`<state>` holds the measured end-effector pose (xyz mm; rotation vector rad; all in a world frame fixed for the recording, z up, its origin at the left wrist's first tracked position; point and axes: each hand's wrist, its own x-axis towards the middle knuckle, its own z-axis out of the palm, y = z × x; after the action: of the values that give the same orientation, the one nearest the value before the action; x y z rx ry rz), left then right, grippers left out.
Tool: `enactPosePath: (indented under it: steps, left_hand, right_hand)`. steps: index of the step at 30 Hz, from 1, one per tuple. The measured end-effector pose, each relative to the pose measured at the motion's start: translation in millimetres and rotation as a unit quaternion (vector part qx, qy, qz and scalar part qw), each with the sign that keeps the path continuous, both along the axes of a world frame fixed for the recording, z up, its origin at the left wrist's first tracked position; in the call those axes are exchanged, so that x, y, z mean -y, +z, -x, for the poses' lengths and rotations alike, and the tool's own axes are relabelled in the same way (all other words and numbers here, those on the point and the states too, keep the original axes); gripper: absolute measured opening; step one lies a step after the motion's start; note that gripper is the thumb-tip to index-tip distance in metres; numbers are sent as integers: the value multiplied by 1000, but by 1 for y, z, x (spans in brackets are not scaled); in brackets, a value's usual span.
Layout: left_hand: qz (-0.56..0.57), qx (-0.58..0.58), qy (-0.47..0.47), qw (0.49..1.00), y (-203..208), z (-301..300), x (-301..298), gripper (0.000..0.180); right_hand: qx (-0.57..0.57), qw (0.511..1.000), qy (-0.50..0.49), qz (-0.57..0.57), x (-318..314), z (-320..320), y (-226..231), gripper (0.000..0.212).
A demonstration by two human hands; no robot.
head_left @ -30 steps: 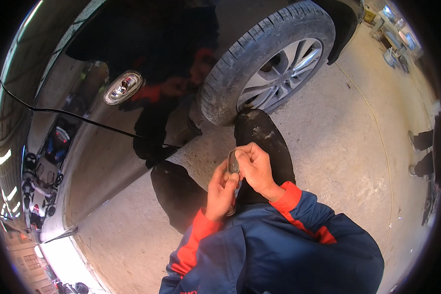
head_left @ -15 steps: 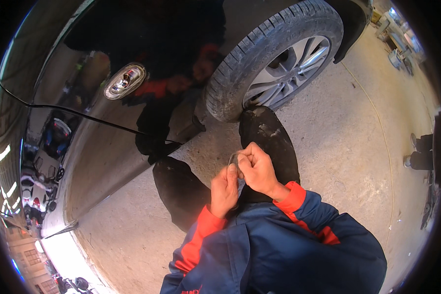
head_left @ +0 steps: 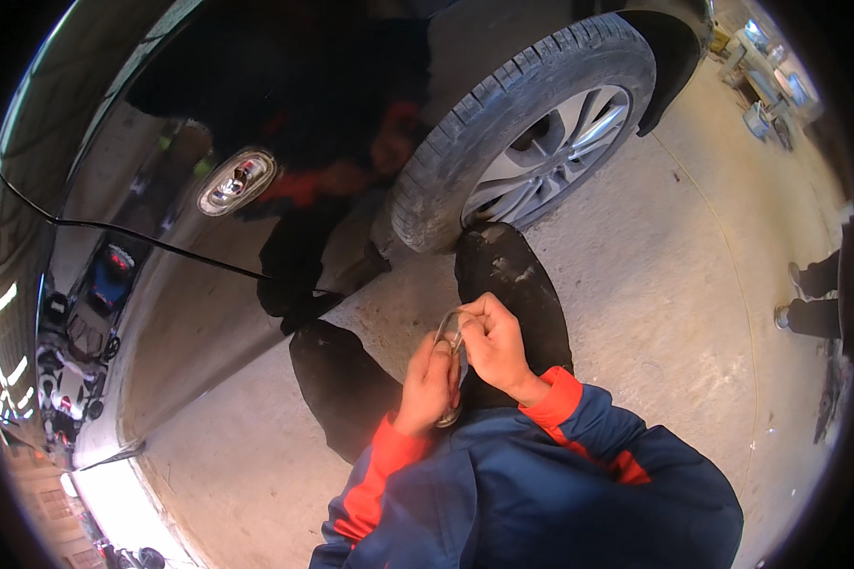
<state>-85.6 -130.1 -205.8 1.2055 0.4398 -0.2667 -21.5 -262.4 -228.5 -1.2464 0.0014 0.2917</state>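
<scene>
My left hand (head_left: 423,384) and my right hand (head_left: 496,349) are close together over my lap, both closed. Between their fingertips runs a thin, pale grey-brown strip (head_left: 442,324), bent into a loop; its exact kind is unclear. The left thumb presses on it, while the right fingers pinch its other side. Below the left palm a small curved, brownish edge (head_left: 449,417) shows, mostly hidden by that hand. Just ahead are my dark-trousered knees.
A glossy black car panel (head_left: 342,85) with an oval side lamp (head_left: 237,181) rises ahead on the left. The wheel (head_left: 541,142) stands beyond my right knee. Concrete floor (head_left: 655,275) spreads rightward. Another person's legs (head_left: 814,299) show at the far right, with equipment (head_left: 764,85) behind.
More of the looped strip shows above the left hand, and the curved edge has come into sight below it. The left hand has shifted slightly down; the view has moved a little.
</scene>
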Motion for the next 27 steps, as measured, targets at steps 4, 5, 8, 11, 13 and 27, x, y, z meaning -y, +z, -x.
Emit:
enactPosePath:
  steps: [4,5,8,11,13,27]
  left_hand:
    - [-22,12,10,1000,2,1,0,27]
    - [-46,26,13,998,-2,-1,0,27]
    - [-168,76,-13,983,-12,0,0,26]
    - [-190,84,-20,978,-16,5,1,25]
    - [-186,95,-15,978,-17,6,4,24]
    - [-105,92,32,990,-31,8,4,29]
  right_hand:
    - [10,996,72,42,3,-9,1,13]
    - [14,990,111,80,8,-11,2,17]
    - [13,985,161,67,13,-15,0,17]
    - [-1,981,181,69,15,-17,-5,13]
    - [-17,982,170,85,15,-17,-9,11]
    - [11,996,83,35,-12,2,-19,15]
